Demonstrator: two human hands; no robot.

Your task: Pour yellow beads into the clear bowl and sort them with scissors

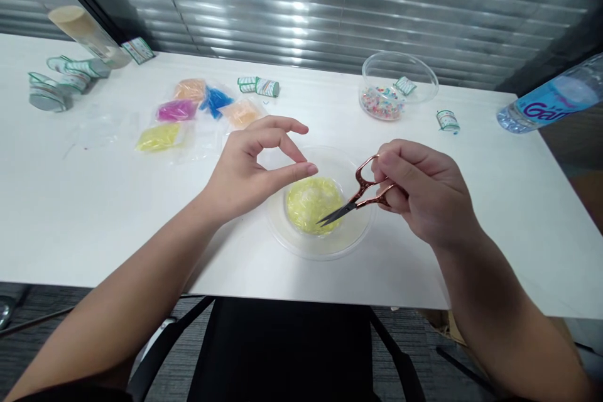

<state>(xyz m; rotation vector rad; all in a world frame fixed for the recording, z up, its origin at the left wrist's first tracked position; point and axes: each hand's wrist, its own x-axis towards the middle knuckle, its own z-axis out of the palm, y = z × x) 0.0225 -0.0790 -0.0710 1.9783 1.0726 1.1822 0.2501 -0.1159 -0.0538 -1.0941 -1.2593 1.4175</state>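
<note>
My right hand (419, 191) is closed on the copper-coloured handles of small scissors (365, 191). Their dark blades point down and left over a bowl of yellow material (313, 204), nearly together. The round bowl stands in the middle of a wide clear plate or lid (351, 235). Just above the bowl's upper left edge, my left hand (264, 163) has its thumb and index finger pinched together, the other fingers loosely bent. Whatever may be between those fingertips is too small to make out.
Bags of yellow (159, 137), magenta (176, 110), blue (215, 100) and orange material lie back left. A clear tub of coloured beads (382, 103), small green-white rolls and a water bottle (549, 100) stand at the back. A tall container (89, 34) leans back left.
</note>
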